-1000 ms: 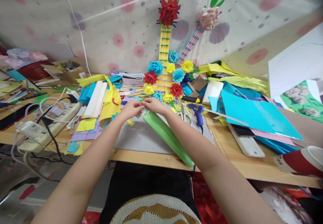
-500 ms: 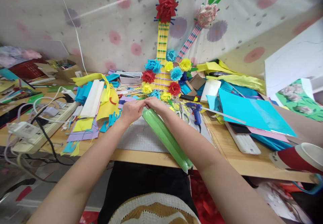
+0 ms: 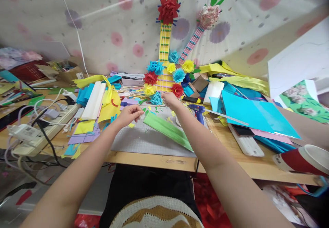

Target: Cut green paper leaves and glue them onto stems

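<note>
A folded roll of green crepe paper (image 3: 168, 131) in clear plastic slants across the grey cutting mat (image 3: 133, 142). My left hand (image 3: 130, 115) is at its upper left end, thumb and fingers pinched on the edge of the clear wrapper. My right hand (image 3: 171, 100) is raised beyond the roll, its fingers curled together near a blue paper flower (image 3: 156, 98). Whatever its fingertips may hold is too small to make out. My right forearm hides part of the mat and the roll's lower right end.
A yellow paper-flower guitar (image 3: 164, 53) and a pink one (image 3: 191, 46) lean against the curtain. A glue gun (image 3: 197, 111) lies right of my right hand. Blue sheets (image 3: 257, 116) and a paper cup (image 3: 305, 161) are at the right. A power strip (image 3: 51, 128) with cables lies left.
My hands were together at the roll's upper end and are now apart. The right went up and right, the left slightly left and down. The roll lies flatter, its lower end farther onto the mat.
</note>
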The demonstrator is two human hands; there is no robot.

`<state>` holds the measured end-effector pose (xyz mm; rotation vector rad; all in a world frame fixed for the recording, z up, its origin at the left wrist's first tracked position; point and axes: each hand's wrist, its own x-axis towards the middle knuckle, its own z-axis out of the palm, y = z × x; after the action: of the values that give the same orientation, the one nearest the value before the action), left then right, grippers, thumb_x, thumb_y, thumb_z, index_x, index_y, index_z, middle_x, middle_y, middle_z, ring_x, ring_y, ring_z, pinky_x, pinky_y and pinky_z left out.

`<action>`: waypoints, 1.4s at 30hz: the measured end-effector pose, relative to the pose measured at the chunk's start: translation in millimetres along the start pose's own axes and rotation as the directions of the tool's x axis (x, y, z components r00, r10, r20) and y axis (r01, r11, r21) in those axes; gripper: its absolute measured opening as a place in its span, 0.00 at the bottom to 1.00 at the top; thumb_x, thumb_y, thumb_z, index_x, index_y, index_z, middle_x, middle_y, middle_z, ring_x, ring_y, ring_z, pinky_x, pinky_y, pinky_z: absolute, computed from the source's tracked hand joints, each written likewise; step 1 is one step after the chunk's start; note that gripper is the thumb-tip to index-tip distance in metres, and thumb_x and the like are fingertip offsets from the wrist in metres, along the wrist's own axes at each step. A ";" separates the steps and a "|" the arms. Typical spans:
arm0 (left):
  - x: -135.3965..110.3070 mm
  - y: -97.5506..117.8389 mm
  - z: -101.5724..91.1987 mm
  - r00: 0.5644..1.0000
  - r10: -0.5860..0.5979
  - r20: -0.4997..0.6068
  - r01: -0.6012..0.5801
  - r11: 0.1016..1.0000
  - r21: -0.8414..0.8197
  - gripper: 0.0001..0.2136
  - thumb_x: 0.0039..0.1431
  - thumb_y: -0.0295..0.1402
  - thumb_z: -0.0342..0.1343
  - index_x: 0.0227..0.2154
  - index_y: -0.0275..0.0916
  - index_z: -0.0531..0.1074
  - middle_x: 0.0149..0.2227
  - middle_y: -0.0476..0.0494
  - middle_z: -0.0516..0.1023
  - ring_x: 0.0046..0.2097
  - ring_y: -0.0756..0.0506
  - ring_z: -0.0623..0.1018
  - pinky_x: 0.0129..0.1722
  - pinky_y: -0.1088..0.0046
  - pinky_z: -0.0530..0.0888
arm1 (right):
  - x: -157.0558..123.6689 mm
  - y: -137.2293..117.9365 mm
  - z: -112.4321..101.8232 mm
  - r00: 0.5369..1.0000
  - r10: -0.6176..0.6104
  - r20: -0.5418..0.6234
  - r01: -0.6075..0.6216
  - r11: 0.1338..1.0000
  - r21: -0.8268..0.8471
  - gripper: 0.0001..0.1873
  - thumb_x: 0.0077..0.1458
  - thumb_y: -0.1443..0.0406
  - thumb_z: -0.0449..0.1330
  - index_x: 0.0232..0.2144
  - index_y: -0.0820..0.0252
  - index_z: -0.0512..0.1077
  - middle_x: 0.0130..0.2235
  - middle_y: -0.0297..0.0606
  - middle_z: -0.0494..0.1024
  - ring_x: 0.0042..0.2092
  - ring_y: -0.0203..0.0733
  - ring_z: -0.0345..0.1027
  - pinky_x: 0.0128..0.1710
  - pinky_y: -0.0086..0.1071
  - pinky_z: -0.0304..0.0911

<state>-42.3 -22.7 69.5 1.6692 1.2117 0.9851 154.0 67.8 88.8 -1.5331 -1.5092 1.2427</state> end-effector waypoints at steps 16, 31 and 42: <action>4.1 8.3 26.3 0.982 -0.170 -0.083 0.094 0.820 -0.564 0.21 0.43 0.48 0.60 0.33 0.39 0.63 0.33 0.50 0.70 0.34 0.51 0.73 0.32 0.74 0.72 | -49.6 1.9 3.5 0.870 -0.187 0.457 0.187 0.981 0.045 0.13 0.49 0.56 0.59 0.30 0.59 0.63 0.20 0.23 0.56 0.20 0.26 0.45 0.18 0.24 0.40; 3.4 11.8 36.0 0.945 -0.325 -0.015 0.264 0.793 -0.549 0.21 0.45 0.34 0.62 0.45 0.42 0.68 0.35 0.48 0.77 0.30 0.50 0.76 0.27 0.77 0.71 | -52.5 -5.9 -4.0 0.934 -0.224 0.279 0.232 0.973 0.005 0.02 0.52 0.68 0.54 0.27 0.60 0.63 0.26 0.31 0.66 0.27 0.30 0.63 0.21 0.23 0.59; 8.7 27.9 22.2 0.961 -0.266 -0.070 0.208 0.869 -0.449 0.19 0.46 0.34 0.61 0.44 0.40 0.69 0.34 0.47 0.78 0.31 0.50 0.75 0.28 0.77 0.71 | -31.7 -19.7 4.4 0.975 -0.168 -0.148 0.194 0.963 0.187 0.07 0.48 0.68 0.54 0.32 0.58 0.59 0.29 0.30 0.63 0.29 0.32 0.61 0.25 0.26 0.61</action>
<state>-11.1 -23.4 88.8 1.0880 1.1416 1.1252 146.2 38.7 111.2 -1.2885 -1.3624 1.1281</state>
